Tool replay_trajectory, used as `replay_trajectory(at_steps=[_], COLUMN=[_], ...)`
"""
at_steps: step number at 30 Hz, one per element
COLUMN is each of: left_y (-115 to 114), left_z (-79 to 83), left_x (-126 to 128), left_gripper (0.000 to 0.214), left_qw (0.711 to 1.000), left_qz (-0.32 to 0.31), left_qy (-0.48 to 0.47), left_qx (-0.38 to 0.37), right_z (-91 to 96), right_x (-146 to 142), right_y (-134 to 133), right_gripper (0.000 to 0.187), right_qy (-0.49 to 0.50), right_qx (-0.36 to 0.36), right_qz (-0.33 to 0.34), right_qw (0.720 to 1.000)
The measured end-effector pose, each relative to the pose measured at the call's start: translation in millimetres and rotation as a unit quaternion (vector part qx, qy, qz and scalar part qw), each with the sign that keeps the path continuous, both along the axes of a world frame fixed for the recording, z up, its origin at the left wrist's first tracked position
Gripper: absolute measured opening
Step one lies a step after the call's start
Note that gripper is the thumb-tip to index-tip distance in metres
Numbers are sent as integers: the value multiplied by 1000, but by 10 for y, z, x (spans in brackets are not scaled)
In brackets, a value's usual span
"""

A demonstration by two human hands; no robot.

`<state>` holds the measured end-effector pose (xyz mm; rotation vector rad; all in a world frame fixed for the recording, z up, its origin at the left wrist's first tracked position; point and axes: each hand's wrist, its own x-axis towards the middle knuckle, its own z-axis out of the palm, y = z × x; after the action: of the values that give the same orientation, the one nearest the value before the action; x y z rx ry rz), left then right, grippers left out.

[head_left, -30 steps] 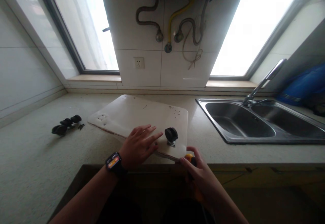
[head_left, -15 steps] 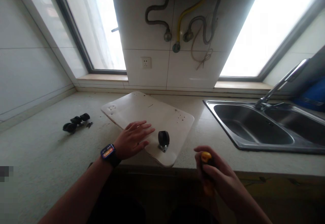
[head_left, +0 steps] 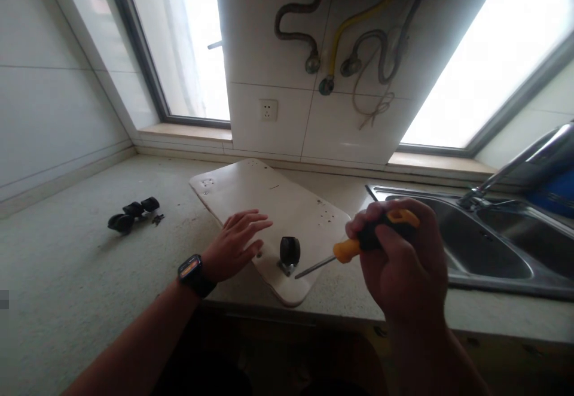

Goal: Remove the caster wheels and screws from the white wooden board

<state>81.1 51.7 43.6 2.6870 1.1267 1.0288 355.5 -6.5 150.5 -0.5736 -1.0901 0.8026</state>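
Note:
A white board (head_left: 269,201) with rounded corners lies flat on the speckled countertop (head_left: 67,276). A black caster wheel (head_left: 289,251) stands on the board near its front corner. My left hand (head_left: 235,241), with a smartwatch on the wrist, lies flat on the board with fingers spread, just left of the caster. My right hand (head_left: 399,258) is closed round a screwdriver (head_left: 359,243) with a yellow and black handle. The metal shaft points down and left, its tip close to the caster's base plate.
More black casters (head_left: 132,213) and small screws lie on the countertop at the left. A steel double sink (head_left: 488,246) with a tap is at the right. Behind are tiled wall, a socket (head_left: 268,109), hoses and two windows.
My right hand has come up from the counter's front edge with the screwdriver and turned its tip toward the caster. The board has turned slightly. My left hand stays flat on it.

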Motion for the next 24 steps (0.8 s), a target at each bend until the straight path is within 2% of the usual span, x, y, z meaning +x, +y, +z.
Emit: replay_trajectory(at_steps=[3,6,14,20,24], left_y=[-122,-228,-270,-240,-233], left_z=[28,3,-103,-110,-102], left_x=[95,184,226,202,208], left_gripper=[35,30,28,27,25], left_qw=[996,991,999,999,1000], left_qz=[-1,-2,-8,-16,-13], left_qy=[-80,-117,-27,-19,-18], left_qx=[-34,-72,-29,-21,-16], right_z=[-68,-106,-44,-48,-54], right_x=[-98,-138,-206,-242,-211], right_y=[80,133,168,203,205], right_gripper=[33,34,33,33,34], right_qy=[-44,-58,-37,-45,-85], right_qx=[17,17,5,10,2], right_qz=[14,17,-3,-1,12], right_qw=[999,998,999,999,996])
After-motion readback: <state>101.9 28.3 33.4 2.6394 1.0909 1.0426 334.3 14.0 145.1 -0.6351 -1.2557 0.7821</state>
